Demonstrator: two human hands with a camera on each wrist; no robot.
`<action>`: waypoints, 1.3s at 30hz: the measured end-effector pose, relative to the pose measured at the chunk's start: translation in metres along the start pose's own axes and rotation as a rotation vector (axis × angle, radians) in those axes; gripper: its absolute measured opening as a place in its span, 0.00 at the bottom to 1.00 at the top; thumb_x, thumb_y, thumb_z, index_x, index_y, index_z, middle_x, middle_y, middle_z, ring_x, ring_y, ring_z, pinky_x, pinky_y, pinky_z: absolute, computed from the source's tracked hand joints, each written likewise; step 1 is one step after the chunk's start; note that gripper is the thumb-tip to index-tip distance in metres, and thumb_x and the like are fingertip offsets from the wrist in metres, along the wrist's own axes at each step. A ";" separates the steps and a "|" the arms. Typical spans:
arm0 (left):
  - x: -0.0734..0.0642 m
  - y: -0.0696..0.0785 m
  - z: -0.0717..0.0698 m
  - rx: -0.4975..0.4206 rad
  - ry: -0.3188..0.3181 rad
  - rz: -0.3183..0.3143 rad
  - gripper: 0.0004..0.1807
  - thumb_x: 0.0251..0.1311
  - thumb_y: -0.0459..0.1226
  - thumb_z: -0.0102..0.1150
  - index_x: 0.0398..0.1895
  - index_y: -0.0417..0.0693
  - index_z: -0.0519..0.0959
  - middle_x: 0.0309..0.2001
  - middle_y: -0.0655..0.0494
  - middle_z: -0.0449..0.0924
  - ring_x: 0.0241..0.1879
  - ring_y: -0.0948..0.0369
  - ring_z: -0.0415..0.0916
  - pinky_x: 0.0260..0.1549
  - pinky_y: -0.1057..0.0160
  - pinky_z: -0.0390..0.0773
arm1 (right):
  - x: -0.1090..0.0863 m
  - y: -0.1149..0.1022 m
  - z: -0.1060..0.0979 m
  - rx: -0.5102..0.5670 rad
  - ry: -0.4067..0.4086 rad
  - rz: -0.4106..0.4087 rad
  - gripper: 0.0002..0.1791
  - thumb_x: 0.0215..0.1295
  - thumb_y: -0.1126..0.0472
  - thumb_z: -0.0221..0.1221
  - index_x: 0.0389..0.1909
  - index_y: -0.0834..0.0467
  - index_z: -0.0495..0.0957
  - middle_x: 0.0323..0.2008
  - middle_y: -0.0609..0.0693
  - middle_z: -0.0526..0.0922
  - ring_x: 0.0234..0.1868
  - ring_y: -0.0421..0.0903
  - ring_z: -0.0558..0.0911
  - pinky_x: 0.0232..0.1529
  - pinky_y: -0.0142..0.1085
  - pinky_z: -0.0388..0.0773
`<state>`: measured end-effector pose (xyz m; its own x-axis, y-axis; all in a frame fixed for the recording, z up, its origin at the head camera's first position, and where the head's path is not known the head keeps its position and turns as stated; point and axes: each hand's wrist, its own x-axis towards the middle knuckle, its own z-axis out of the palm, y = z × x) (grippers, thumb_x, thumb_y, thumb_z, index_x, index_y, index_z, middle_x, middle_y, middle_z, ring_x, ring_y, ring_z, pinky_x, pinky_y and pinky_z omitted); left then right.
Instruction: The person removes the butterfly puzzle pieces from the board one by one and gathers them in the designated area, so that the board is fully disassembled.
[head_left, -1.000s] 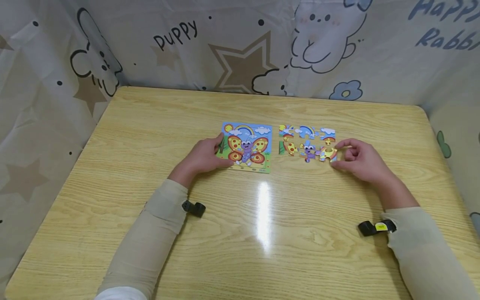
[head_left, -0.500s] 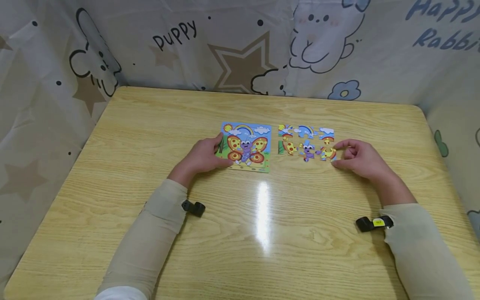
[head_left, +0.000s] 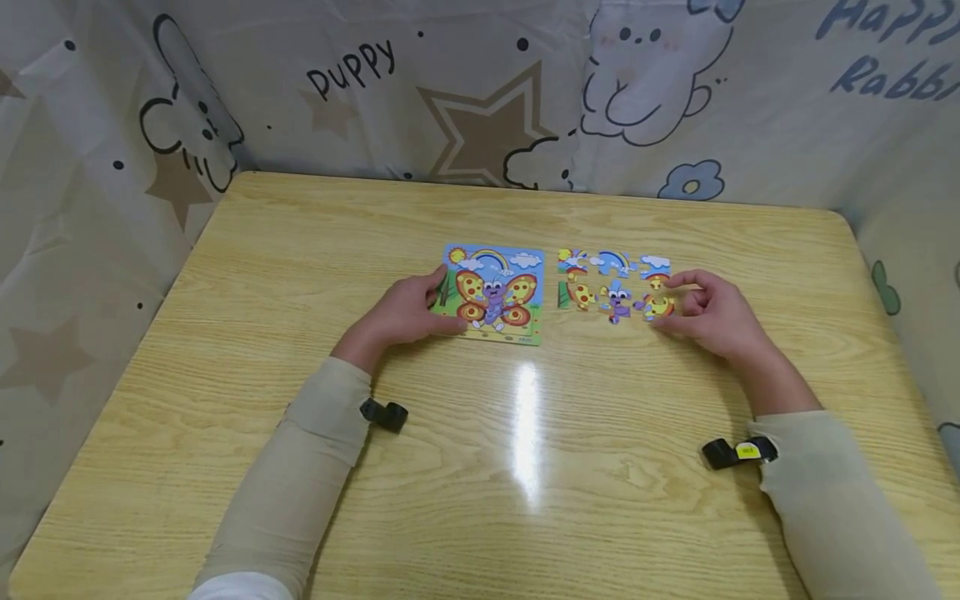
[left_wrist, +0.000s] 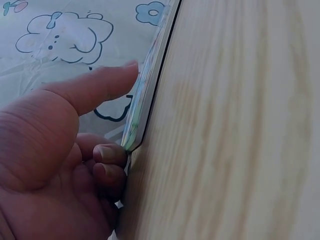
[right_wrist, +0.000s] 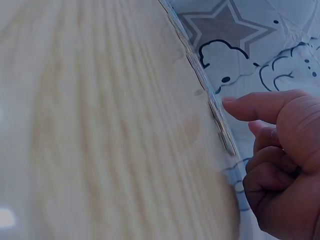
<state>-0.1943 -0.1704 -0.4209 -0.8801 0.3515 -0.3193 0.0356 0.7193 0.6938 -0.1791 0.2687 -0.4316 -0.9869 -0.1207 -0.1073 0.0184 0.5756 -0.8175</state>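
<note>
My left hand [head_left: 408,310] grips the left edge of a square puzzle board [head_left: 534,287] printed with a butterfly, sun and rainbow. In the left wrist view, the thumb [left_wrist: 107,86] lies over the board's edge [left_wrist: 150,82] while the other fingers curl beside it. To the board's right, several loose puzzle pieces lie in two rows. My right hand [head_left: 718,315] holds the lower right yellow puzzle piece [head_left: 658,307] between thumb and index finger, partly covering it. Beside that piece is a purple butterfly-face piece [head_left: 617,302]. In the right wrist view, the pieces [right_wrist: 205,82] show only edge-on.
Everything lies on a wooden table [head_left: 450,467] with a bright light reflection in front of the board. A printed cloth [head_left: 480,108] hangs behind and at both sides. More pieces, including a rainbow piece [head_left: 615,263] and a cloud piece [head_left: 655,265], form the back row.
My right hand has shifted slightly left, its thumb and index finger now further over the lower right puzzle piece. My left hand and the board stay where they were.
</note>
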 end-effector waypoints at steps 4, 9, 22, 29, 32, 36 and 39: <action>-0.001 0.001 -0.001 0.011 -0.014 0.009 0.59 0.54 0.51 0.74 0.80 0.42 0.46 0.76 0.45 0.53 0.74 0.52 0.51 0.69 0.56 0.56 | -0.001 -0.011 0.007 -0.023 0.009 -0.028 0.27 0.55 0.67 0.74 0.55 0.62 0.74 0.19 0.47 0.61 0.18 0.41 0.61 0.21 0.38 0.60; 0.000 -0.002 -0.002 0.026 -0.025 0.011 0.61 0.51 0.51 0.76 0.80 0.43 0.46 0.76 0.45 0.53 0.74 0.52 0.51 0.69 0.56 0.56 | -0.001 -0.025 0.017 -0.035 0.013 -0.079 0.25 0.56 0.68 0.72 0.54 0.63 0.76 0.19 0.49 0.58 0.19 0.42 0.59 0.23 0.37 0.60; -0.003 0.002 -0.004 -0.020 -0.034 0.034 0.59 0.53 0.42 0.76 0.79 0.40 0.45 0.76 0.44 0.53 0.71 0.54 0.58 0.67 0.59 0.60 | 0.010 -0.055 0.052 0.036 -0.052 -0.179 0.25 0.55 0.69 0.73 0.52 0.63 0.76 0.19 0.48 0.56 0.20 0.44 0.58 0.29 0.37 0.62; -0.002 0.001 -0.004 -0.036 -0.036 0.020 0.60 0.54 0.42 0.76 0.80 0.40 0.44 0.77 0.45 0.52 0.72 0.55 0.56 0.67 0.60 0.59 | 0.012 -0.070 0.068 0.050 -0.098 -0.203 0.26 0.54 0.69 0.73 0.54 0.63 0.76 0.20 0.49 0.57 0.20 0.45 0.59 0.29 0.37 0.62; -0.002 0.000 -0.003 -0.037 -0.036 0.019 0.60 0.54 0.42 0.76 0.80 0.40 0.44 0.76 0.45 0.53 0.72 0.55 0.56 0.67 0.60 0.58 | 0.015 -0.075 0.076 0.058 -0.118 -0.210 0.26 0.54 0.69 0.73 0.54 0.63 0.76 0.19 0.49 0.57 0.20 0.45 0.58 0.31 0.38 0.63; -0.001 -0.001 -0.003 -0.032 -0.037 0.026 0.60 0.54 0.42 0.76 0.80 0.40 0.44 0.76 0.45 0.53 0.72 0.55 0.56 0.67 0.60 0.59 | 0.018 -0.083 0.086 0.074 -0.153 -0.229 0.26 0.55 0.69 0.73 0.55 0.63 0.76 0.19 0.49 0.58 0.20 0.45 0.59 0.34 0.38 0.65; -0.001 -0.001 -0.003 -0.024 -0.037 0.027 0.60 0.54 0.43 0.76 0.80 0.40 0.44 0.76 0.44 0.52 0.72 0.54 0.56 0.67 0.59 0.59 | 0.020 -0.088 0.093 0.089 -0.173 -0.242 0.26 0.55 0.69 0.72 0.55 0.63 0.76 0.19 0.49 0.58 0.21 0.46 0.59 0.35 0.39 0.65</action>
<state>-0.1944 -0.1734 -0.4193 -0.8606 0.3934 -0.3236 0.0477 0.6947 0.7177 -0.1858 0.1407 -0.4143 -0.9225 -0.3859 0.0082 -0.1924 0.4413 -0.8765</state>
